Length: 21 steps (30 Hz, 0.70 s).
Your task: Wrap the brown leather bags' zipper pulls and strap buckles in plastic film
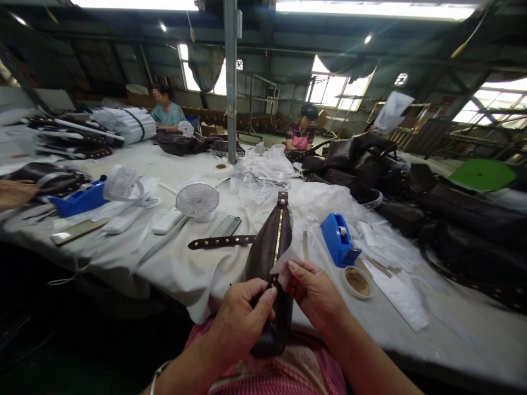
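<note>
A dark brown leather bag [263,247] with a gold zipper stands at the table's front edge, its lower end against my lap. My left hand [247,312] pinches a small dark leather tab at the near end of the zipper. Between the thumb and fingers of my right hand [315,291] is a thin white piece of paper [282,267], which lies against the bag beside that tab. A studded dark strap [222,241] reaches out to the left of the bag, next to a phone [226,225].
At right are a blue tape dispenser [340,241], a round dish [357,282] of brown material and piled dark bags [362,164]. White fans [197,198] and another blue dispenser [80,200] stand at left. A co-worker's hand [16,195] is at far left; two people sit across the table.
</note>
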Motion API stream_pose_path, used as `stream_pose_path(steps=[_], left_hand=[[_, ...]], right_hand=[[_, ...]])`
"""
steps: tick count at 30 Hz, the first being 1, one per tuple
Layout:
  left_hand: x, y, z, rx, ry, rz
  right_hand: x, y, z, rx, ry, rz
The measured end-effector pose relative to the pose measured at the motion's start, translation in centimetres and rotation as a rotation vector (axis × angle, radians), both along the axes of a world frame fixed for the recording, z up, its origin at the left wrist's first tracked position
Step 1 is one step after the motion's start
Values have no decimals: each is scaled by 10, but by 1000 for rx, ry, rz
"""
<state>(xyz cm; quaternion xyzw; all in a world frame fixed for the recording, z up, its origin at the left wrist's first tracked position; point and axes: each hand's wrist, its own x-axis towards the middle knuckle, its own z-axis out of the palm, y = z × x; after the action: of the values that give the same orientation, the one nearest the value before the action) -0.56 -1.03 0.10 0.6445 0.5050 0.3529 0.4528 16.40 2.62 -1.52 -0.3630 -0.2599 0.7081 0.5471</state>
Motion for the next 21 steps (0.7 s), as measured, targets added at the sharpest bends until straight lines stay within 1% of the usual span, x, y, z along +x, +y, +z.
stream_pose_path(steps=[7, 17, 21], left_hand=[[2, -2, 1, 44, 51, -33], [2, -2, 3, 18, 56, -2], [1, -2, 2, 37, 48, 7]], right_hand=[[-6, 4, -4, -35, -1, -136], [-7, 1, -5, 0, -32, -142], [-9, 0, -4, 29, -48, -147]])
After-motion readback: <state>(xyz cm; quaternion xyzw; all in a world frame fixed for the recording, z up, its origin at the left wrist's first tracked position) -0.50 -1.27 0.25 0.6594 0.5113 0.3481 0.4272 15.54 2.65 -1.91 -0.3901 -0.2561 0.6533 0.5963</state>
